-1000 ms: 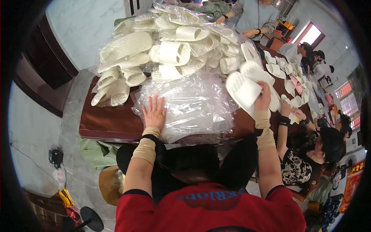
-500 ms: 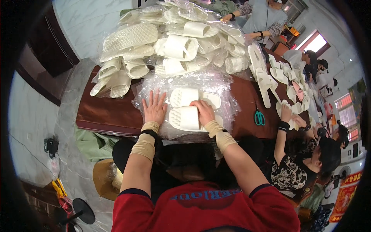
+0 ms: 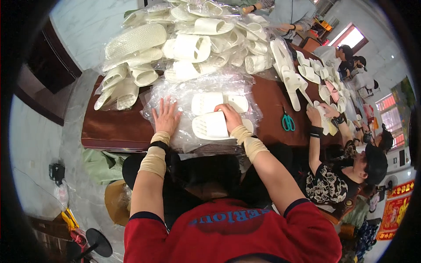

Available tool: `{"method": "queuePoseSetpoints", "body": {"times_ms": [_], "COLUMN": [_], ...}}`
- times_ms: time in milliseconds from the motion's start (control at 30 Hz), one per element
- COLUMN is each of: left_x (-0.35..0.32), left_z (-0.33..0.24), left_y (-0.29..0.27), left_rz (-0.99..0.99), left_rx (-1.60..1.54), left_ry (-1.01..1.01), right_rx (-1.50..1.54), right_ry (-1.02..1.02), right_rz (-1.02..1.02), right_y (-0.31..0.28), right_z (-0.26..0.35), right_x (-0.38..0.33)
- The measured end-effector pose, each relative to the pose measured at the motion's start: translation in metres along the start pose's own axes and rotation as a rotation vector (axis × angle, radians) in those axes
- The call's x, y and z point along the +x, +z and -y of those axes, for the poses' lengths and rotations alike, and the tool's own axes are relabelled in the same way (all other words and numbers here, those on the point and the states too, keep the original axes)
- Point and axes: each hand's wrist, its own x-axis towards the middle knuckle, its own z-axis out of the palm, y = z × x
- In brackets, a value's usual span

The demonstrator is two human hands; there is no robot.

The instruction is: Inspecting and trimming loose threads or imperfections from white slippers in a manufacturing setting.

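Note:
Two white slippers lie side by side on a stack of clear plastic bags (image 3: 177,138) in front of me. My right hand (image 3: 230,116) is closed on the open edge of the strap of the near slipper (image 3: 211,126). Just beyond it rests the far slipper (image 3: 208,103), close to my right fingertips. To their left, my left hand (image 3: 166,117) is pressed flat on the bags with its fingers spread, holding nothing. Tan wraps cover both my wrists.
A heap of bagged white slippers (image 3: 188,48) rises at the back of the brown table (image 3: 116,131). Teal-handled scissors (image 3: 288,122) lie to the right. More unbagged slippers (image 3: 309,73) line the table's right side, where a co-worker's hands (image 3: 322,115) handle one.
The whole view has shifted slightly. My right hand and the two slippers have slid a little to the right, away from my left hand, which stays flat on the bags.

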Motion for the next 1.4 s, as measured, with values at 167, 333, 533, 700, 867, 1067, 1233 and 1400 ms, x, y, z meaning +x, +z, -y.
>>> {"method": "queuePoseSetpoints", "body": {"times_ms": [167,333,533,700,867,1067,1233,1400], "left_x": [0.014,0.009,-0.005,-0.008,-0.009,-0.008,-0.008,-0.006], "left_z": [0.02,0.015,0.001,-0.001,-0.007,-0.013,-0.015,-0.015], "left_y": [-0.009,-0.009,-0.001,-0.002,-0.008,-0.015,-0.018,-0.021], "left_rz": [0.253,0.258,0.032,-0.006,-0.003,-0.004,0.003,-0.004], "left_rx": [-0.159,-0.092,0.095,0.111,0.097,0.102,0.098,0.093], "left_ry": [-0.02,0.0,0.043,0.032,0.024,0.025,0.02,0.023], "right_rx": [-0.028,-0.13,-0.182,-0.167,-0.498,-1.002,-0.592,-0.649], "right_ry": [-0.025,-0.021,-0.063,0.012,0.455,0.308,0.06,0.313], "right_rz": [-0.027,-0.065,-0.111,-0.193,-0.49,-0.417,-0.312,-0.189], "right_y": [-0.002,-0.004,-0.081,-0.185,-0.287,-0.288,-0.173,-0.116], "right_z": [0.003,-0.007,-0.048,-0.114,-0.184,-0.208,-0.193,-0.198], "right_x": [0.003,-0.001,-0.007,-0.011,0.012,0.08,0.148,0.187]}}
